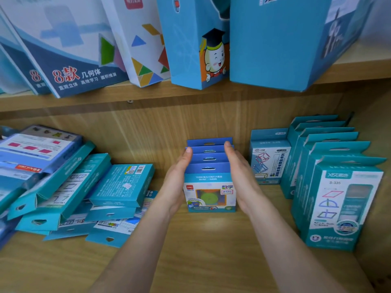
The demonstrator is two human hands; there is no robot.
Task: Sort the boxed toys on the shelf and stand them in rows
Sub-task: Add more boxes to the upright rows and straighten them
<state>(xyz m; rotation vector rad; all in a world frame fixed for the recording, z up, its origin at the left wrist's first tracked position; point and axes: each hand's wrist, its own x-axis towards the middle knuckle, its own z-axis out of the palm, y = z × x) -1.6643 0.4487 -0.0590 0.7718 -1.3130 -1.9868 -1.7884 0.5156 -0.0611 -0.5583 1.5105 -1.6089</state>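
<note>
From the head view, the person is squaring up a row [209,193] of four or five small blue boxes standing upright, one behind another, mid-shelf [190,254], its back box close to the rear panel. The left hand [176,182] is lying flat against the row's left side and the right hand [241,178] against its right side. The fingers [187,157] of both are straight and held together, pressing the box sides rather than curling round them.

This looks like the aligning step for one sorted kind. The next move probably calls for letting go gently so the thin boxes don't topple, then reaching for the pile [84,197] lying loose and flat at the left, which is unsorted.

To the right, a cube box [268,159] is standing alone, and beyond it a teal row [338,197] is already lined up.

The boxes are light printed card, glossy, with sharp edges and slotted hang tabs on top. The shelf is pale wood-grain board, smooth and matte. Big boxes [190,49] are leaning on the upper shelf [63,102].
</note>
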